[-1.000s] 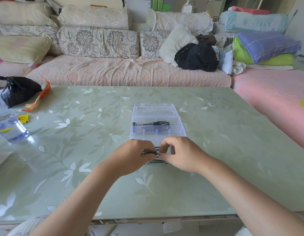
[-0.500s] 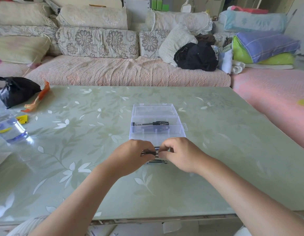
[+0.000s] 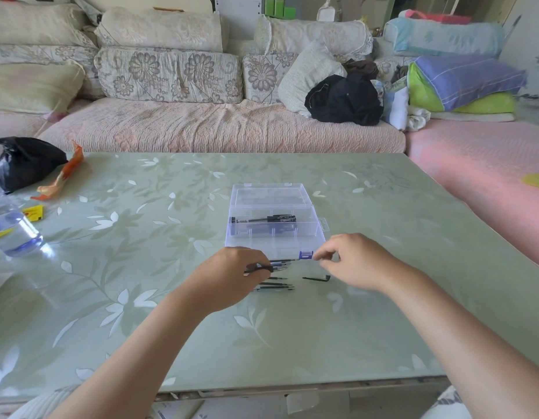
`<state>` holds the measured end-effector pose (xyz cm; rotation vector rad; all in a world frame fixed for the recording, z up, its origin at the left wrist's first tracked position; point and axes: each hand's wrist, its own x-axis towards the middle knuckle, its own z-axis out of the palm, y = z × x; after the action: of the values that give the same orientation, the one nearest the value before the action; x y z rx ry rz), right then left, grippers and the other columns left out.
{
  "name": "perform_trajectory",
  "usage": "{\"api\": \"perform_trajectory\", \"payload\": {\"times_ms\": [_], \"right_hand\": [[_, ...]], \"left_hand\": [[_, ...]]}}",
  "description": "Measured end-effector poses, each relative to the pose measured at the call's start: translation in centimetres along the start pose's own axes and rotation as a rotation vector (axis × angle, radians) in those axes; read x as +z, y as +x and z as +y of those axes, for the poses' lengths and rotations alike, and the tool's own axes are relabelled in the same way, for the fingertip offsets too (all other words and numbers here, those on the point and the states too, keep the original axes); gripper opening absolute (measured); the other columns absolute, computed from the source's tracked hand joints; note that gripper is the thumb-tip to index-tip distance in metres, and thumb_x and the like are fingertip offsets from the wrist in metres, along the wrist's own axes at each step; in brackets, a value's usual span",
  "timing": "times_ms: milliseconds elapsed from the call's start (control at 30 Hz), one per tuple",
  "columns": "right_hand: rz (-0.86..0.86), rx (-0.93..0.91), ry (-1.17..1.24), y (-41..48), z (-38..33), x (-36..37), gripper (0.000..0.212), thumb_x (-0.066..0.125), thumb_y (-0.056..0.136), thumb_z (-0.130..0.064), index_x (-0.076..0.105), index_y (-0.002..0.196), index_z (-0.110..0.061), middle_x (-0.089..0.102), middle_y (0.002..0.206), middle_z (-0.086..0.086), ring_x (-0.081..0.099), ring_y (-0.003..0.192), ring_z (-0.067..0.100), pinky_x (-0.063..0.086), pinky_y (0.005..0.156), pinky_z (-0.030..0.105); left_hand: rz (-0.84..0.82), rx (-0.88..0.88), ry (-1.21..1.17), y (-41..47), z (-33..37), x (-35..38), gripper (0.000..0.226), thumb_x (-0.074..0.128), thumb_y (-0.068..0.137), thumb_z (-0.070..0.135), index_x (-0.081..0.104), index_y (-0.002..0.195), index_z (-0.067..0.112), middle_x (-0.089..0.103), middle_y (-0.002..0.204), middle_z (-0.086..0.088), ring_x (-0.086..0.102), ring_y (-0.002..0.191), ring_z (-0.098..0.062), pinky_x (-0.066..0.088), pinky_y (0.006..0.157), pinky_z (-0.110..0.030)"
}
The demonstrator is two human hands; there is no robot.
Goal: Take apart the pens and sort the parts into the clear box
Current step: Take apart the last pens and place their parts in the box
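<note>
While the left hand (image 3: 232,276) pinched a pen (image 3: 263,269) lying parallel to the near wall of the clear box (image 3: 274,240), the right hand (image 3: 352,261), nearer the black clip (image 3: 316,278), hovered with fingers curled. Whether its grip held anything could not be told.

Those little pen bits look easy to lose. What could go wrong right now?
The thin refills lie loose on the smooth table just by the left hand, which grips a pen part; a nudge might roll them away. The small black clip lies close to the right hand and could be brushed aside unnoticed.
</note>
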<state>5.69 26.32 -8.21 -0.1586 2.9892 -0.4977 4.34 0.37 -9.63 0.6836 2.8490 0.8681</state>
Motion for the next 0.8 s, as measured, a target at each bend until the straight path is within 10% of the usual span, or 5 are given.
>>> {"api": "perform_trajectory", "payload": {"times_ms": [200,800], "right_hand": [[-0.028,-0.001,-0.069,-0.5,-0.4,1.1,0.027,0.059,0.089,-0.048,0.068,0.112,-0.038,0.063,0.103,-0.019,0.057,0.096,0.008,0.046,0.081,0.027],[0.088,-0.123,0.252,-0.9,-3.5,1.6,0.006,0.071,0.082,-0.034,0.068,0.088,-0.036,0.06,0.078,-0.029,0.05,0.059,-0.01,0.032,0.056,0.015]], "left_hand": [[-0.025,-0.012,0.035,0.2,-0.1,0.4,0.016,0.053,0.093,0.028,0.068,0.098,0.035,0.062,0.086,0.015,0.057,0.075,-0.004,0.053,0.071,-0.029],[0.016,0.05,0.053,-0.1,0.1,0.0,0.013,0.058,0.093,0.036,0.067,0.1,0.041,0.063,0.09,0.018,0.055,0.074,0.002,0.037,0.059,-0.014]]}}
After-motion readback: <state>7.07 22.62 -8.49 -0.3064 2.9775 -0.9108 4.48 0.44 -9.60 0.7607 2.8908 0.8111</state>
